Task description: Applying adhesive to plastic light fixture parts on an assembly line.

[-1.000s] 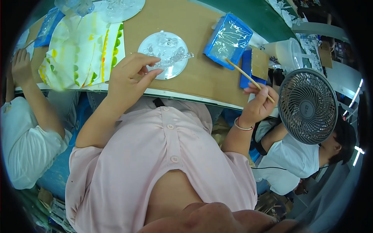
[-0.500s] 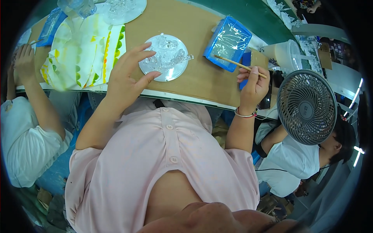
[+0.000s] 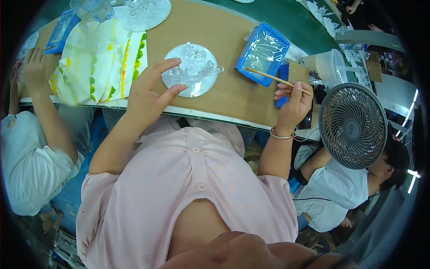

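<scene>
A round white plate (image 3: 197,92) lies before me with several clear, knobbly plastic-looking pieces (image 3: 204,69) on it. My left hand (image 3: 152,92) is at the plate's left edge, thumb and fingers apart like a C, holding nothing; I cannot tell whether the fingertips touch the plate. In my right hand (image 3: 293,103) is a thin wooden stick (image 3: 277,79), pinched between thumb and fingers. Its far end points left, over the near edge of a blue tray (image 3: 254,76). White streaks (image 3: 268,44) mark the tray's shiny inner surface.
Patterned white, green and yellow sheets (image 3: 105,62) lie left, below another plate of clear pieces (image 3: 143,13). A lidded plastic cup (image 3: 329,65) and a round fan (image 3: 354,125) stand right. Co-workers sit on both sides; one's hand (image 3: 36,71) is at the far left.
My left hand's fingers have drawn closer together beside the plate. My right hand has shifted slightly right and down with the stick, whose tip is now lower, at the tray's near edge.
</scene>
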The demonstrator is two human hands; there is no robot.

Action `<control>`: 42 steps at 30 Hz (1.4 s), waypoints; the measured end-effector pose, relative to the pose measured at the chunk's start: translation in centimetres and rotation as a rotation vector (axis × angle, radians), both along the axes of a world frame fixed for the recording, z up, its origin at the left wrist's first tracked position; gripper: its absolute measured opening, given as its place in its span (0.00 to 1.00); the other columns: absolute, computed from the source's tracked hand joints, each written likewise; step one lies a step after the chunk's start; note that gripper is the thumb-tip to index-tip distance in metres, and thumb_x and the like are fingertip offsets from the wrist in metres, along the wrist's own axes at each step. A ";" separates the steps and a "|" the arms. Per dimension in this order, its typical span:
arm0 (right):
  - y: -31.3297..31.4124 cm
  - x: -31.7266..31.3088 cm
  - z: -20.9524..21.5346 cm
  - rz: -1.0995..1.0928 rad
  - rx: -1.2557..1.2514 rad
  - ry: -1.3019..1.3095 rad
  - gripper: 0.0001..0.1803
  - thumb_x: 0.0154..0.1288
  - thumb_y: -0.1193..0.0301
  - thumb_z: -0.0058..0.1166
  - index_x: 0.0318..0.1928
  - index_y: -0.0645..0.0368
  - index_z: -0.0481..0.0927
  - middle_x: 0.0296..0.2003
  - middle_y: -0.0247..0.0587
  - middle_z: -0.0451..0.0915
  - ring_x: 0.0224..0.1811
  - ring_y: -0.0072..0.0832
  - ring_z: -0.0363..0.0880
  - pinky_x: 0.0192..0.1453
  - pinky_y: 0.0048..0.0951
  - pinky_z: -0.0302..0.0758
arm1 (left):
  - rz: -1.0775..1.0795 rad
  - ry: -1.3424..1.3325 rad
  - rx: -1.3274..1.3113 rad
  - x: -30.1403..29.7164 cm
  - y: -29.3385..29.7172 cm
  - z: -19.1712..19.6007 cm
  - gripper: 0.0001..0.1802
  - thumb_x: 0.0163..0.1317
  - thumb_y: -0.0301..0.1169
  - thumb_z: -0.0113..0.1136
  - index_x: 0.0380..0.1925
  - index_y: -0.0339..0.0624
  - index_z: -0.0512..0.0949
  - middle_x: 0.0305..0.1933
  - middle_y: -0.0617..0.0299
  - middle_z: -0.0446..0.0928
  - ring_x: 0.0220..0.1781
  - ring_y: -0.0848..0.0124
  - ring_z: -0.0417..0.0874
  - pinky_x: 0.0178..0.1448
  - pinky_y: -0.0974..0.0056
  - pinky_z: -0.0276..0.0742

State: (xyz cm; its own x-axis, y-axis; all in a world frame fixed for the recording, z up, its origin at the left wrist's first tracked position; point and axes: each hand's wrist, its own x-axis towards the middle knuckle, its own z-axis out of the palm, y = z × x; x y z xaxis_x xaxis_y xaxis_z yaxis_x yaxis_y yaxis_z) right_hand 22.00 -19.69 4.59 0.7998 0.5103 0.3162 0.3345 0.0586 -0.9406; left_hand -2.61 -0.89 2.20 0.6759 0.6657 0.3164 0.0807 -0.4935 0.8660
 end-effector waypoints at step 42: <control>-1.7 -7.8 -2.8 0.283 -0.213 -0.590 0.06 0.60 0.82 0.52 0.38 0.64 0.71 0.28 0.49 0.80 0.27 0.38 0.80 0.31 0.30 0.75 | -0.085 -0.002 -0.205 0.8 -0.5 -1.3 0.12 0.55 0.26 0.65 0.41 0.42 0.80 0.32 0.62 0.76 0.31 0.74 0.77 0.38 0.71 0.74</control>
